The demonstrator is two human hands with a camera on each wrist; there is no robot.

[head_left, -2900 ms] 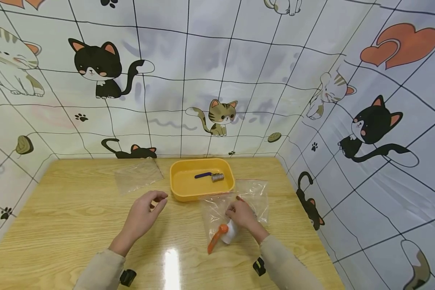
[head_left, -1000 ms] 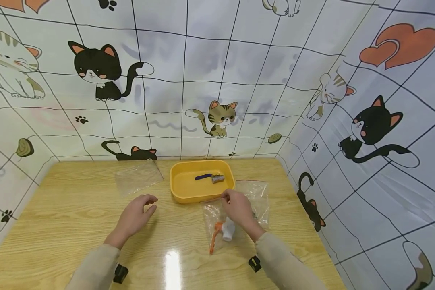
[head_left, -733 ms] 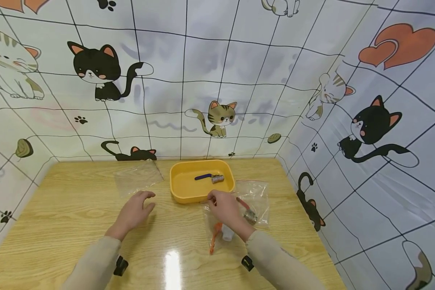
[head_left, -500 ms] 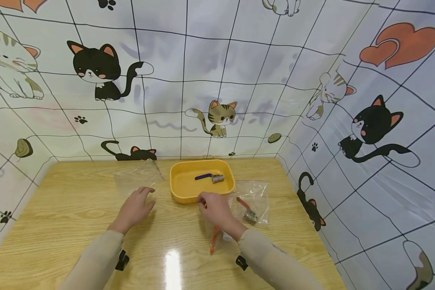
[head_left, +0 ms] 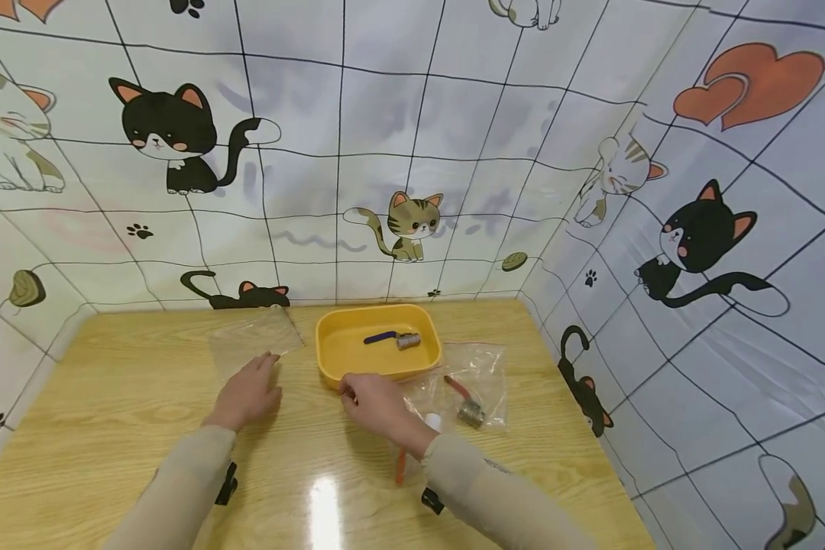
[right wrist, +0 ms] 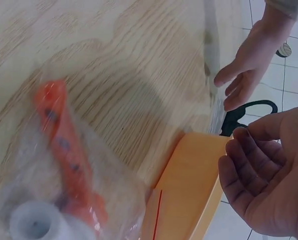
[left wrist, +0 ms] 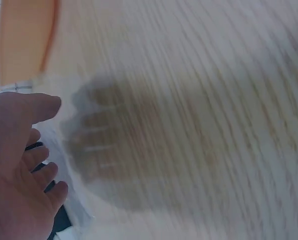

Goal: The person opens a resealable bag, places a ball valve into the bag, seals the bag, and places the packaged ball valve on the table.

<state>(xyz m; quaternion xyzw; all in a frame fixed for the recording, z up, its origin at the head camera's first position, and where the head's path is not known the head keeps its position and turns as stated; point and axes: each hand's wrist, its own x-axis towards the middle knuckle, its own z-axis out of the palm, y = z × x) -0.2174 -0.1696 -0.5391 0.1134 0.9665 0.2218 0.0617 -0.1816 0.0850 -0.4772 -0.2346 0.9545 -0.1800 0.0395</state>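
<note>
I see left hand [head_left: 246,393] relaxed, right hand [head_left: 378,405] loosely curled, both apparently empty; blue-handled valve [head_left: 407,341] lies unbagged in tray [head_left: 340,355]. Red-handled valve [head_left: 470,413], white-and-orange piece [right wrist: 69,150] sit bagged; I judge those two left.

A smooth yellow plastic tray [head_left: 347,355] holds a valve [head_left: 409,341] with a dull grey metal body. Beneath the tray, a wood-grain table [head_left: 144,397] shows a glossy sheen; to the tray's right lies a shiny, crinkled clear-plastic bag [head_left: 493,382]; behind the tray, a creased sheet [head_left: 302,99] looks cloth-like.
</note>
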